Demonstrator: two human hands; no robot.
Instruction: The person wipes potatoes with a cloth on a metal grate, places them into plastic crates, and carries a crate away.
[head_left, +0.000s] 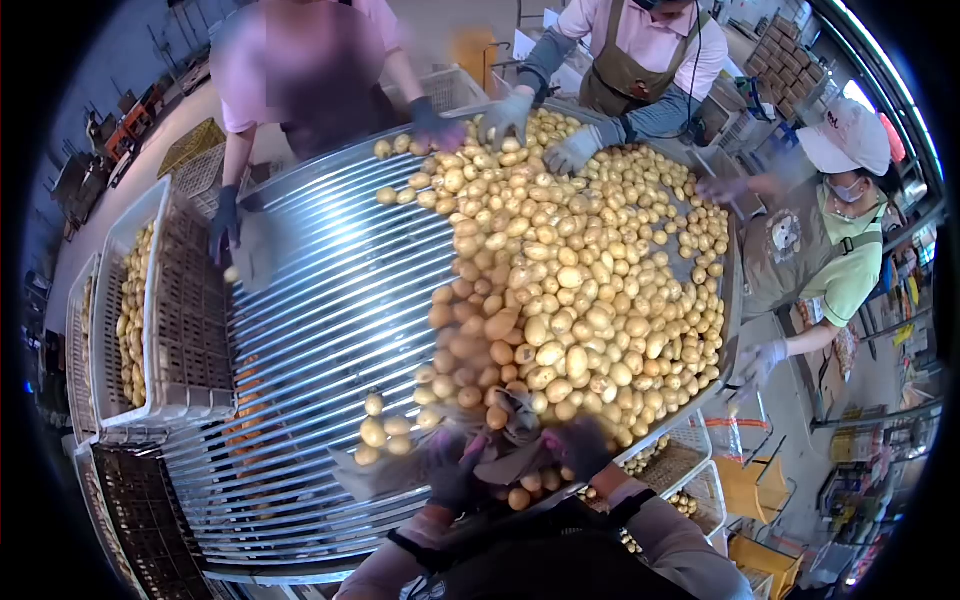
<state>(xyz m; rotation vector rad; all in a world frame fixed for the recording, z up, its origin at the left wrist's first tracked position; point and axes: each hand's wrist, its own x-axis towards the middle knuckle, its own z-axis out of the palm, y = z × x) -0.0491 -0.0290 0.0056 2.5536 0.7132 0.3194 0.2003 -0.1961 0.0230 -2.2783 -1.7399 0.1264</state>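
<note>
A large heap of potatoes [575,290] covers the right and middle of a metal sorting table. At its near edge is my left hand [452,468], in a dark glove with purple fingers, closed on a crumpled grey cloth [508,462]. My right hand [582,446], gloved alike, grips the other side of that cloth. Motion blurs both hands, and their fingertips are partly hidden. Several potatoes [375,435] lie left of my left hand beside a flat grey flap [368,478]. Other potatoes [530,488] sit between my wrists.
Metal rollers [330,300] form the table's left part. Potato-filled crates [150,300] stand along its left end. Across the table, one person [310,80] and another in grey gloves [640,60] reach in. A capped person [830,220] stands at right. More crates [690,460] are below right.
</note>
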